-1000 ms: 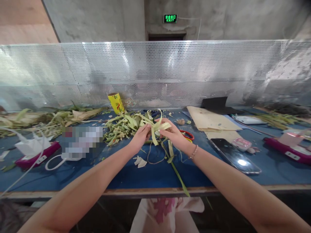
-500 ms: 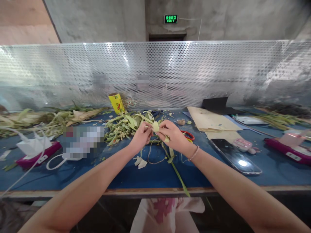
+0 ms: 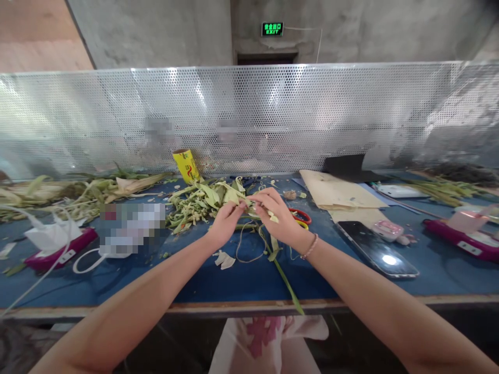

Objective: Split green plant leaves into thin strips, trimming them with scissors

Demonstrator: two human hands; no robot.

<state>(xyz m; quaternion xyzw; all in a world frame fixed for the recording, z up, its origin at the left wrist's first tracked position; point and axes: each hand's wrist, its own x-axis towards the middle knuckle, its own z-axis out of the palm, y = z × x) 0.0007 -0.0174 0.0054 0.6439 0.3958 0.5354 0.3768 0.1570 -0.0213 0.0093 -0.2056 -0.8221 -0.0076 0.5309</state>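
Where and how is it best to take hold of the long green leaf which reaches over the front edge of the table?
Probably pinch the green leaf near its lower tip, coming from the person's side. There it reaches over the table edge, so above and below seem accessible; its upper end lies among other leaf strips.

A bare grey concrete wall (image 3: 163, 31) fills the back, meeting a pinkish-tan panel (image 3: 35, 36) along a slanting line at upper left. A lit green exit sign (image 3: 272, 29) hangs above a dark recess (image 3: 267, 58), with a thin pale cable (image 3: 304, 28) running rightward from it and then down. In front, a perforated metal screen (image 3: 253, 104) spans the width, streaked with bright reflections, behind a blue surface (image 3: 202, 285) with a worn, brownish front edge.
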